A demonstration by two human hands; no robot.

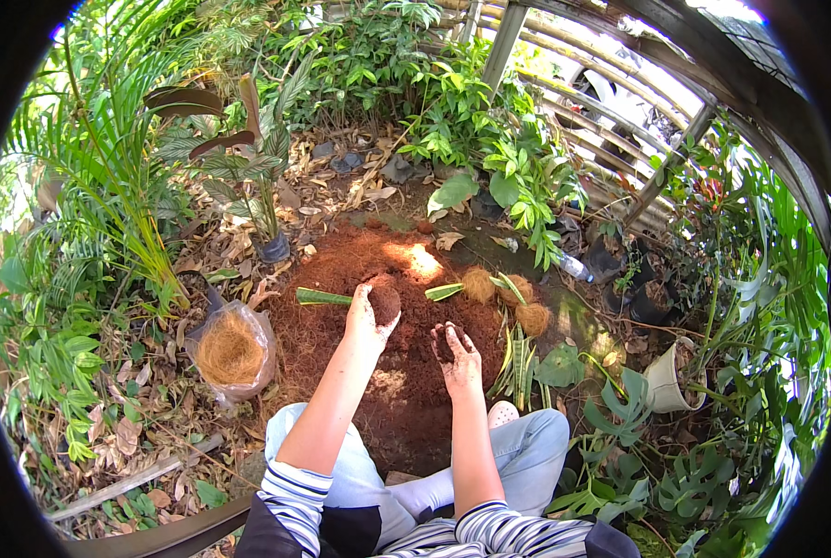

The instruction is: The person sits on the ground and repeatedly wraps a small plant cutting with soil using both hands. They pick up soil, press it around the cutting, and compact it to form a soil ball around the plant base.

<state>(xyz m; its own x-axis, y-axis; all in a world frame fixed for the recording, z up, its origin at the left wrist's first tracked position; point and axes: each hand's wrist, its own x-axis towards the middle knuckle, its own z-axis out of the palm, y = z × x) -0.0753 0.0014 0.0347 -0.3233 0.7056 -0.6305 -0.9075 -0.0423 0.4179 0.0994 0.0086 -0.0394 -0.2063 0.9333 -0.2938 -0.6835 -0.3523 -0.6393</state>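
Observation:
My left hand [368, 317] grips a round ball of reddish-brown coir or soil [386, 298]. A green leaf cutting with pale edges [323, 297] shows to the left of that hand; whether it joins the ball is hidden. Palm up and lightly curled, my right hand [457, 359] has its fingers apart, with dark soil stuck to them. Both hands are over a mound of loose reddish-brown coir [332, 258]. To the right lie fibre-wrapped balls [532, 319], one with a leaf across it, and another leaf cutting [445, 291].
A clear plastic bag of golden coir fibre [231, 349] stands at left. Long striped leaves [520, 370] lie beside my right knee. Further right are a tipped whitish pot [670, 380] and a plastic bottle [574, 267]. A potted plant [274, 247] and a bamboo fence [597, 104] stand beyond.

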